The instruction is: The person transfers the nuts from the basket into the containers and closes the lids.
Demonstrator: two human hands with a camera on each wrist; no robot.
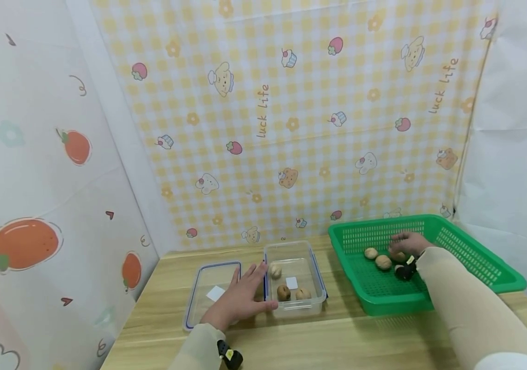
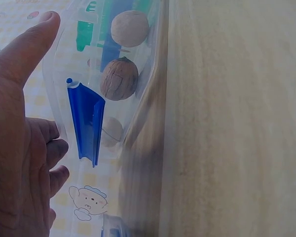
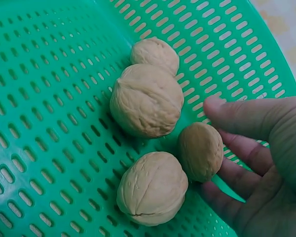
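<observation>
My right hand (image 1: 409, 244) reaches into a green plastic basket (image 1: 374, 303). In the right wrist view its fingers lie beside a walnut (image 3: 201, 151), fingertips at its edge, the thumb raised apart from it. Several walnuts lie there, among them a larger walnut (image 3: 147, 100) and a pale walnut (image 3: 153, 189). My left hand (image 1: 242, 298), fingers spread, is at the left side of a clear plastic box (image 1: 298, 307); whether it touches the box is hard to tell. Inside the box are three walnuts, one of them darker (image 2: 119, 79). A blue latch (image 2: 88, 123) hangs from the box's side.
A clear lid (image 1: 203, 282) with a blue seal lies left of the box, partly behind my left hand. A white label (image 1: 292, 283) shows in the box. The wooden table (image 1: 291, 344) ends at a yellow checked cloth (image 1: 309, 154) behind, with white walls on both sides.
</observation>
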